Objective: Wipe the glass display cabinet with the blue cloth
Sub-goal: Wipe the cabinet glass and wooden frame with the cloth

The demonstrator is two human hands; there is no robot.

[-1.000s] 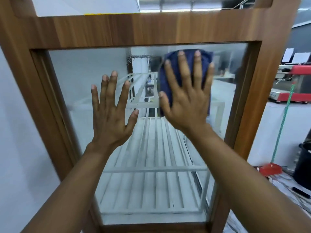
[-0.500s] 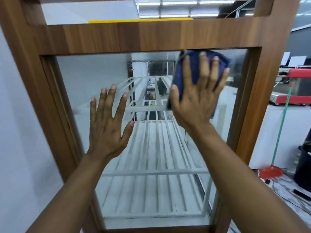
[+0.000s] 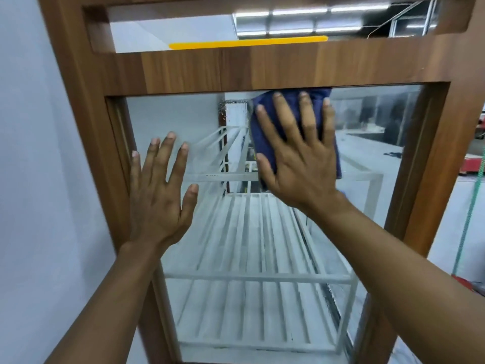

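Observation:
The glass display cabinet has a brown wooden frame [image 3: 236, 69] round a large glass pane [image 3: 372, 158]. White wire shelves [image 3: 252, 232] show behind the glass. My right hand [image 3: 299, 153] lies flat with fingers spread on the blue cloth [image 3: 262, 143], pressing it against the top of the pane, right under the upper frame bar. My left hand [image 3: 160, 190] is flat against the glass lower left, fingers spread, holding nothing. The cloth is mostly hidden under my right hand.
A pale wall [image 3: 39, 179] stands to the left of the cabinet. A green cord [image 3: 469, 219] hangs at the right edge, with a red object [image 3: 475, 169] behind it. Ceiling lights [image 3: 301, 19] show through the cabinet's top opening.
My right hand has slid the blue cloth up the glass to the top frame bar. My left hand has stayed flat on the pane at lower left.

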